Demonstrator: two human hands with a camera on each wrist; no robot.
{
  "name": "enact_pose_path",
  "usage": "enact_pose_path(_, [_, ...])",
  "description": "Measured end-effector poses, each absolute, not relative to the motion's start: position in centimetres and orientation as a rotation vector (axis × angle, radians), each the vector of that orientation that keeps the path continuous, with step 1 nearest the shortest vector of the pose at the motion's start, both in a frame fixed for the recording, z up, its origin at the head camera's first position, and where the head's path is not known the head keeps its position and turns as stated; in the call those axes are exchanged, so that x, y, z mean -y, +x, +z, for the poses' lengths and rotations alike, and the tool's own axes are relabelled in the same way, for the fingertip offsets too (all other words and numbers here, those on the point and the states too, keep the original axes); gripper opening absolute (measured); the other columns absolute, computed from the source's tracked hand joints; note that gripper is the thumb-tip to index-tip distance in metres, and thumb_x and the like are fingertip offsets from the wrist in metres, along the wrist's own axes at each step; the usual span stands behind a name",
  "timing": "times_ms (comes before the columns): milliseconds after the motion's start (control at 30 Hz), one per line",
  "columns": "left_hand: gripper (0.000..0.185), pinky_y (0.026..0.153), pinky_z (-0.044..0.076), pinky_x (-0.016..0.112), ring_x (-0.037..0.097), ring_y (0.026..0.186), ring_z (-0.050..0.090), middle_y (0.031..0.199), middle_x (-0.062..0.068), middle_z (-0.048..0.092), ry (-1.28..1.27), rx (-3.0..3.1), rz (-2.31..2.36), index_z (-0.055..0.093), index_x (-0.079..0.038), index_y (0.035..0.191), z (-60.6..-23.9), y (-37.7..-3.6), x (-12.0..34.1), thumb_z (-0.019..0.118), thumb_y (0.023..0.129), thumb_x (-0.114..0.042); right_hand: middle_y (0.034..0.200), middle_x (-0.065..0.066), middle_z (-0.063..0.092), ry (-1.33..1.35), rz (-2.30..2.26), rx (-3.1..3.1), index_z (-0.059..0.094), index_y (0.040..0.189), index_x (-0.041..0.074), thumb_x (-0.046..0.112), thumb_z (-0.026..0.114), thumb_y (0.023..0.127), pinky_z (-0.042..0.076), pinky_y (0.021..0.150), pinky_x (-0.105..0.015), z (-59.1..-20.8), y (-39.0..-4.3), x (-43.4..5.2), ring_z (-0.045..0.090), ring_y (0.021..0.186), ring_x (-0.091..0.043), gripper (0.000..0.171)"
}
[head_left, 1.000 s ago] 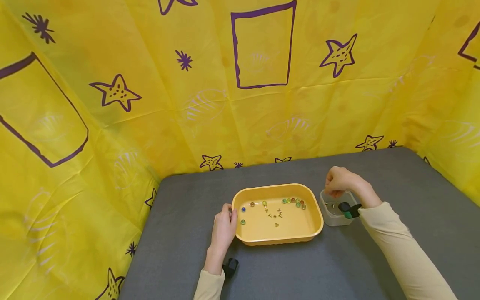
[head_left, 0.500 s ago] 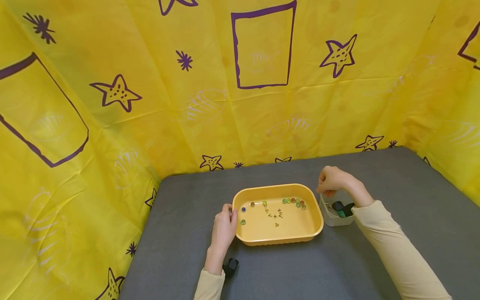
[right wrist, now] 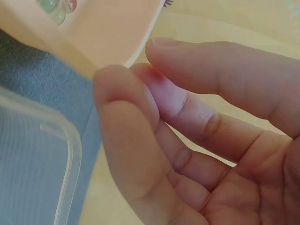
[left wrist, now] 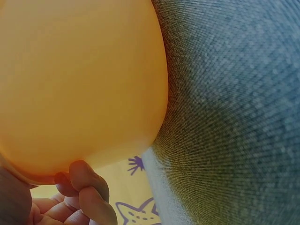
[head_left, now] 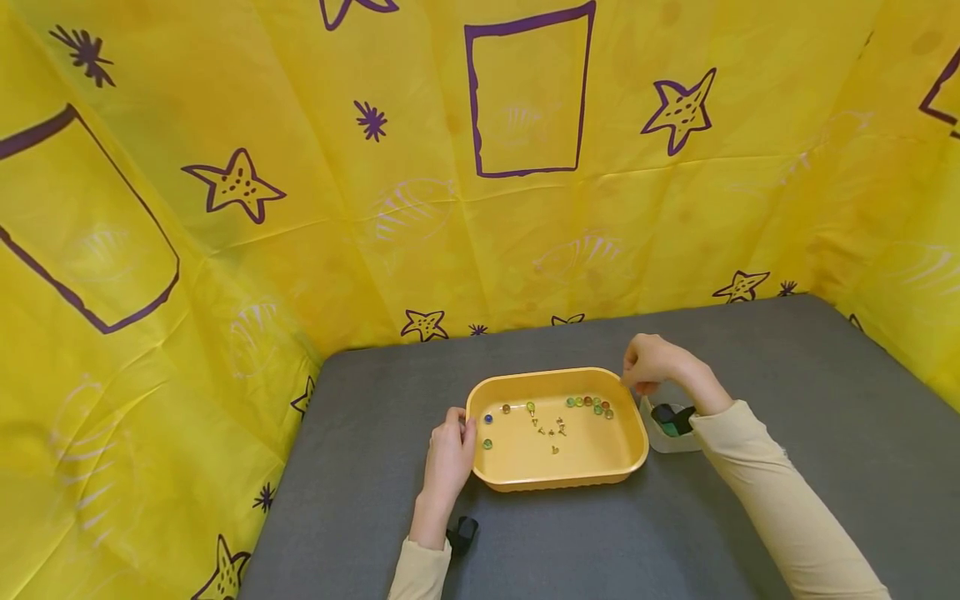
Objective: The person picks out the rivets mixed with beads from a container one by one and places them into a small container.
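Note:
A yellow tray [head_left: 557, 482] sits on the grey table and holds several marbles [head_left: 588, 404] and small gold pushpins [head_left: 551, 429]. My left hand [head_left: 457, 427] grips the tray's left rim; the left wrist view shows its fingers [left wrist: 84, 194] curled under the tray's edge [left wrist: 79, 84]. My right hand [head_left: 639, 383] hovers over the gap between the tray's far right corner and a small clear container [head_left: 666, 442]. In the right wrist view its fingers [right wrist: 197, 61] are lightly bent with the thumb against them, and nothing shows between them. The container's rim [right wrist: 65, 140] lies just below.
Grey cloth [head_left: 750, 350] covers the table, with bare room to the right, left and front. A yellow patterned sheet [head_left: 450, 208] walls in the back and both sides. A black-and-green wrist camera [head_left: 672, 418] hides part of the clear container.
My right hand has drifted left from above the clear container to the tray's far right corner. The left hand and tray have stayed put.

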State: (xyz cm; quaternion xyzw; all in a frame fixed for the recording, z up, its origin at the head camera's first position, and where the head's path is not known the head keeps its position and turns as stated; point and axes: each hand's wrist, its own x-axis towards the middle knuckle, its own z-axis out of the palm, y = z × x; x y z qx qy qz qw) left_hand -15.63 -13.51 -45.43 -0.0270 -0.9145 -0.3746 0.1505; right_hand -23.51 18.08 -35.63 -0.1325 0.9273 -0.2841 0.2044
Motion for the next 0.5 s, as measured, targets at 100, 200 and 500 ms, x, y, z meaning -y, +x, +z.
enact_pose_path(100, [0.014,0.045,0.035,0.025,0.010,0.049,0.041,0.059,-0.001,0.045,-0.072,2.629,-1.072,0.056,0.003,0.097,-45.4,-15.6,13.5,0.056,0.090,-0.009,0.052,-0.004,0.056,-0.387,-0.781,-2.591,0.053,0.056,0.006,0.003,0.064,0.078,0.050,0.055,-0.033,-35.7,-23.5,-17.7,0.056,0.048,-0.014,0.025])
enact_pose_path(200, [0.014,0.046,0.035,0.025,0.010,0.050,0.041,0.059,-0.001,0.046,-0.067,2.635,-1.066,0.056,0.003,0.097,-45.4,-15.7,13.5,0.056,0.091,-0.010,0.054,-0.005,0.057,-0.389,-0.783,-2.589,0.055,0.057,0.006,0.003,0.064,0.078,0.051,0.056,-0.033,-35.8,-23.6,-17.4,0.058,0.049,-0.015,0.024])
enact_pose_path(500, [0.015,0.047,0.036,0.025,0.011,0.051,0.043,0.061,0.001,0.047,-0.039,2.654,-1.072,0.056,0.003,0.098,-45.4,-15.7,13.5,0.057,0.091,-0.010,0.054,-0.006,0.059,-0.404,-0.801,-2.575,0.058,0.059,0.002,0.003,0.065,0.077,0.051,0.054,-0.032,-35.9,-23.6,-16.3,0.059,0.048,-0.016,0.019])
